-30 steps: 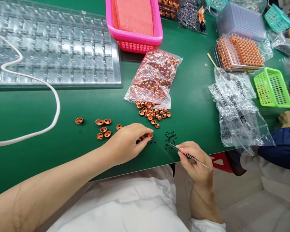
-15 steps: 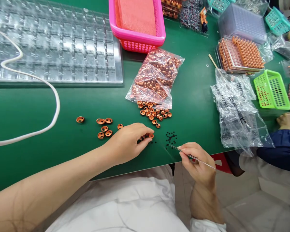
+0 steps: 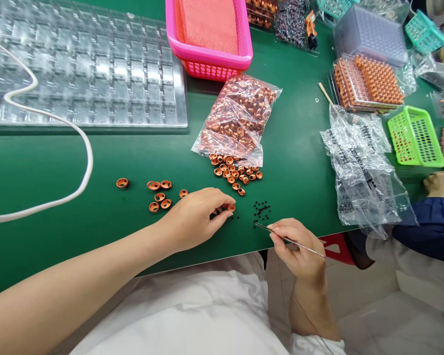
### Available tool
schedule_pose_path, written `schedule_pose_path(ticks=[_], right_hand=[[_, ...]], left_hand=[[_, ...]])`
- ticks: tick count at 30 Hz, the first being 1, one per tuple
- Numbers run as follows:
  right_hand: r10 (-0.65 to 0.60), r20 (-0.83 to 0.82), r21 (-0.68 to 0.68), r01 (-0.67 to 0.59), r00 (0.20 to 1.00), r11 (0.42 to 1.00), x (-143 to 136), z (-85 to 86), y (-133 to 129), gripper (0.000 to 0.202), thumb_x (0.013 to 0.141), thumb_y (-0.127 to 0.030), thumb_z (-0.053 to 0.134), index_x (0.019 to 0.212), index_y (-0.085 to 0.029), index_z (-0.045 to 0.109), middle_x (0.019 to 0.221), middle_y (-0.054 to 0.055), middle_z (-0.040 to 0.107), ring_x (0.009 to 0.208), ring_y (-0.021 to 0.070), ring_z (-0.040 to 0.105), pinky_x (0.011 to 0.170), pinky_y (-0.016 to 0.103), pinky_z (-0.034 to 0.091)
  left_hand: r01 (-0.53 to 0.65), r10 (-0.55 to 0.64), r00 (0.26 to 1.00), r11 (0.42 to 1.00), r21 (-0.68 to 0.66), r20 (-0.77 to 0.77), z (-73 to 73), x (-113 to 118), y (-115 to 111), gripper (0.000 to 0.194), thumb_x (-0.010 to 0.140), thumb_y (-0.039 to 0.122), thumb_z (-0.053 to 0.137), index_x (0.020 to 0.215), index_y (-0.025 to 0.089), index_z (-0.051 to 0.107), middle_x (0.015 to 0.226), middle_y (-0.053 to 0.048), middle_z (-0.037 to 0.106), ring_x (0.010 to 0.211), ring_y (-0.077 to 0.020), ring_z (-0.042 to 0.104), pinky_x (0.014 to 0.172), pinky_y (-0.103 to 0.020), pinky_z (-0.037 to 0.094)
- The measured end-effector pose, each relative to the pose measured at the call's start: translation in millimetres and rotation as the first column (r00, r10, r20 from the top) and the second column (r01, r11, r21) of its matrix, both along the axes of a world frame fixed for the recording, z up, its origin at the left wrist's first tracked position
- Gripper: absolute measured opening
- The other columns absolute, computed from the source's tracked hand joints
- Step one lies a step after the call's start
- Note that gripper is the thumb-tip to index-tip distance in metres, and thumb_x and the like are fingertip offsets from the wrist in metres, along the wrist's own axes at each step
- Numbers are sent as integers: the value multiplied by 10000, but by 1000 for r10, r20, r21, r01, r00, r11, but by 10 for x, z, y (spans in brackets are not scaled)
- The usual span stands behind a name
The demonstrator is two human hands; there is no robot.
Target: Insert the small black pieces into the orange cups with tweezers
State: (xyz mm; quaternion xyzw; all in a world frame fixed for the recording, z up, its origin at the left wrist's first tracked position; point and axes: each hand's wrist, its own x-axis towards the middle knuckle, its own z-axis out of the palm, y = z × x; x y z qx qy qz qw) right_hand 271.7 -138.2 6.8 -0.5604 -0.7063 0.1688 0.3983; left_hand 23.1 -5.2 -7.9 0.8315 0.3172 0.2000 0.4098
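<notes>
The right hand grips slim metal tweezers, their long axis slanting away and leftward from its grip; tips sit by the near edge of the black specks, too small to tell if touching any. The specks lie between the 2 hands, nearer the right. Left of them, the left hand pinches 1 copper cup. Beyond are loose cups.

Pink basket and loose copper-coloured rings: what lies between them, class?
In the head view, the filled clear bag lies between the pink basket and the loose rings.
</notes>
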Motion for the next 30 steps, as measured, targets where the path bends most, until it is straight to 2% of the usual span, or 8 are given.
schedule_pose_path(ticks=[7,16,30], right_hand=[[-9,-48,-3,9,999,1000,26,4,-6,362,869,8,691,1128,-243,661,965,49,765,892,199,751,737,361,653],[13,35,24,-13,999,1000,77,13,36,366,872,-10,689,1142,-256,663,964,49,772,868,206,756,726,369,657],[13,38,21,-14,999,1000,38,12,9,358,872,-22,695,1141,-255,659,954,49,774,852,204,757,715,368,657]], left_hand=[[-2,2,1000,1000,-6,-9,0,5,5,144,989,223,606,1031,166,730,920,-48,752,834,-199,708,725,-294,562],[1,-1,1000,1000,-12,-5,5,-3,0,157,996,234,591,1036,171,729,926,-54,755,841,-196,707,721,-291,567],[-7,7,1000,1000,-6,5,5,6,4,150,989,228,594,1022,176,730,925,-52,761,838,-194,716,723,-286,570]])
